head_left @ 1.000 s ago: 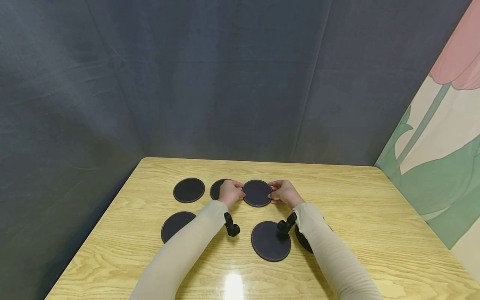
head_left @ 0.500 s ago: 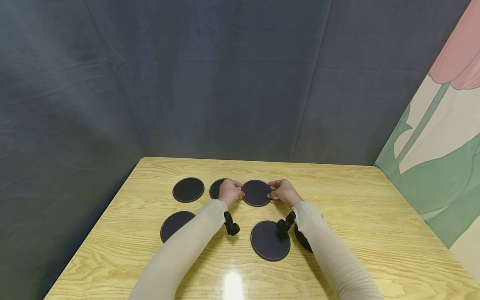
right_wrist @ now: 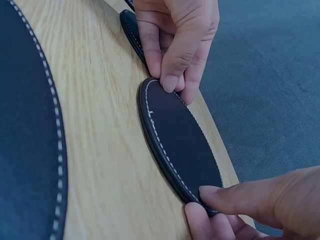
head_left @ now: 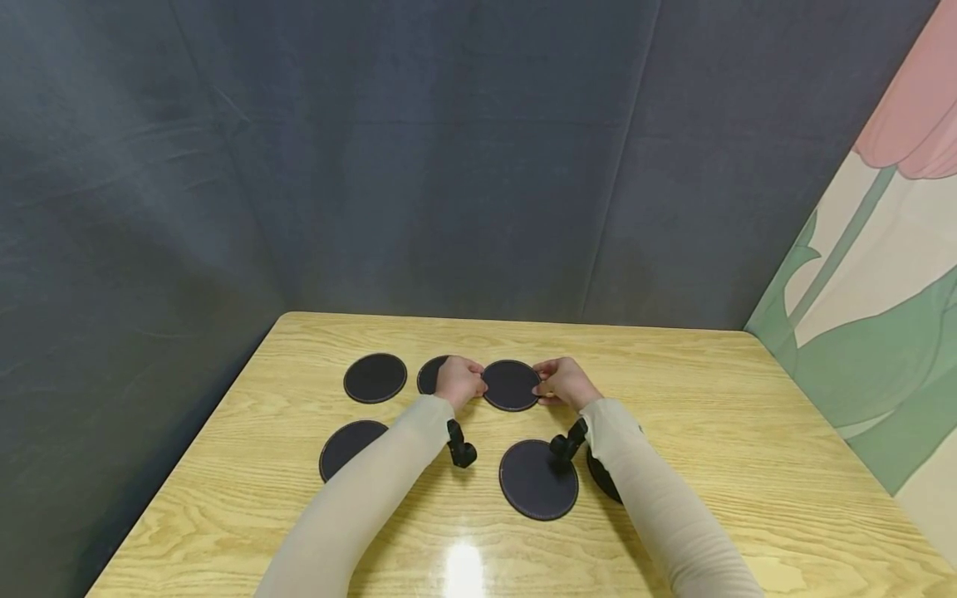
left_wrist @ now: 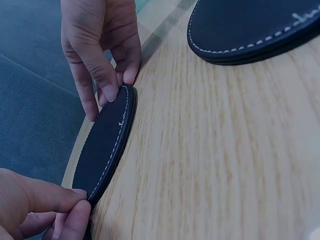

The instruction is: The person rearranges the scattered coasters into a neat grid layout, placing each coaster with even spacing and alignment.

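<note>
Both hands are at a round black coaster (head_left: 512, 385) with pale stitching round its edge, at the far middle of the table. My left hand (head_left: 459, 380) pinches its left edge, thumb on top and fingers at the rim, as the left wrist view shows up close. On the opposite edge, my right hand (head_left: 566, 384) pinches it likewise; the right wrist view shows that thumb (right_wrist: 212, 195) over the stitching. The coaster lies flat, close over the wood. Beside my left hand, another coaster (head_left: 429, 377) is partly covered by it.
A coaster (head_left: 375, 379) lies at the far left, and a larger one (head_left: 348, 448) is partly under the left sleeve. Nearer, another large coaster (head_left: 532, 486) sits beside a dark round thing (head_left: 602, 480) half hidden by the right sleeve. Behind the wooden table (head_left: 710, 399) hangs a dark curtain (head_left: 463, 166).
</note>
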Tool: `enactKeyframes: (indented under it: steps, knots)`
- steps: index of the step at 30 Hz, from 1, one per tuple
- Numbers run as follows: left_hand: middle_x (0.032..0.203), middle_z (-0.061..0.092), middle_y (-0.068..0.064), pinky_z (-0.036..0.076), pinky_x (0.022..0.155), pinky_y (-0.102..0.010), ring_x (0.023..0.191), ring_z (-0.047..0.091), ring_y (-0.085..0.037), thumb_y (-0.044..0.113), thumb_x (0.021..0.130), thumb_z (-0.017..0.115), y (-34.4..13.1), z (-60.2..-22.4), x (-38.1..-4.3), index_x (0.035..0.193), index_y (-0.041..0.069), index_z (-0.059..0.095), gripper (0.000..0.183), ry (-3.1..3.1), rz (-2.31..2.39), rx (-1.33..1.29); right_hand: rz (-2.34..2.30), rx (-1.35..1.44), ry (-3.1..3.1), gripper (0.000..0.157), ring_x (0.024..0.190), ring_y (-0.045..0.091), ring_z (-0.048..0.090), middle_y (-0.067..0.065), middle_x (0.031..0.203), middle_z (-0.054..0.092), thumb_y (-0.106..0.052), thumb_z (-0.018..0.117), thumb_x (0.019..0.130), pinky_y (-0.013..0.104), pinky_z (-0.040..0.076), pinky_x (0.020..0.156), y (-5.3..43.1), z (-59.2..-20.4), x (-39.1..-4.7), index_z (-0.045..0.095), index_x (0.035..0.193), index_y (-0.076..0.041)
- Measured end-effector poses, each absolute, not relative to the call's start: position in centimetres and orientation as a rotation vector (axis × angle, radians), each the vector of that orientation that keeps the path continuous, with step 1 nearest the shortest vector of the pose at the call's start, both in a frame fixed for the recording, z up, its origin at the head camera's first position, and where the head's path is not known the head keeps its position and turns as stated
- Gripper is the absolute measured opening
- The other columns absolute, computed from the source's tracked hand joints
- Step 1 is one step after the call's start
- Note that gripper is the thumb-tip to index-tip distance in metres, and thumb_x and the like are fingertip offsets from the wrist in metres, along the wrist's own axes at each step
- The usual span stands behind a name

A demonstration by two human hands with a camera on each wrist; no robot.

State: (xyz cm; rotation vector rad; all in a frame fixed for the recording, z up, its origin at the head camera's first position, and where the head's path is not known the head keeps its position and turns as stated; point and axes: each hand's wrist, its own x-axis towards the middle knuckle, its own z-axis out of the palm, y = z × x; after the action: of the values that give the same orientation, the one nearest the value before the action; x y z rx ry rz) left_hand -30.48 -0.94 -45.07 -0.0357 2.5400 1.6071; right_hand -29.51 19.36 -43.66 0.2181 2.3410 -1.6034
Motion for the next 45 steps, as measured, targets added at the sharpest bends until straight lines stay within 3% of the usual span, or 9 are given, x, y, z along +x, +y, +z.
enactKeyframes:
  steps: [11, 22, 35, 45]
  knots:
    - [0.108, 0.070, -0.015, 0.057, 0.063, -0.025, 0.079, 0.068, -0.018, -0.010, 0.076, 0.070, -1.0, -45.1, -30.7, 0.109, 0.000, 0.072, 0.034, 2.529, 1.608, -0.025, -1.592, 0.217, 2.342, 0.053, 0.073, 0.011, 0.062, 0.018, 0.121, 0.047, 0.013, 0.063, 0.086, 0.022, 0.057, 0.062, 19.4, -43.8, -29.7, 0.049, 0.137, 0.005]
    - [0.098, 0.073, -0.014, 0.046, 0.053, -0.022, 0.063, 0.056, -0.013, -0.009, 0.077, 0.068, -1.1, -44.7, -30.4, 0.109, -0.001, 0.072, 0.033, 2.535, 1.577, 0.007, -1.573, 0.227, 2.338, 0.054, 0.073, 0.012, 0.061, 0.014, 0.112, 0.046, 0.013, 0.062, 0.086, 0.023, 0.057, 0.061, 19.4, -43.6, -29.7, 0.049, 0.138, 0.004]
    - [0.104, 0.072, -0.014, 0.042, 0.052, -0.024, 0.067, 0.055, -0.017, -0.009, 0.078, 0.067, -1.0, -44.7, -30.8, 0.110, 0.001, 0.072, 0.035, 2.541, 1.536, -0.024, -1.551, 0.225, 2.347, 0.053, 0.071, 0.012, 0.061, 0.014, 0.110, 0.048, 0.013, 0.063, 0.086, 0.022, 0.057, 0.060, 19.3, -43.5, -30.0, 0.050, 0.137, 0.005]
    - [0.118, 0.066, -0.019, 0.051, 0.056, -0.024, 0.072, 0.063, -0.016, -0.011, 0.080, 0.062, -1.1, -43.8, -30.4, 0.118, -0.003, 0.067, 0.039, 2.493, 1.531, 0.016, -1.513, 0.201, 2.367, 0.053, 0.068, 0.010, 0.060, 0.014, 0.111, 0.048, 0.011, 0.064, 0.086, 0.021, 0.055, 0.059, 19.4, -43.3, -29.7, 0.051, 0.137, 0.004]
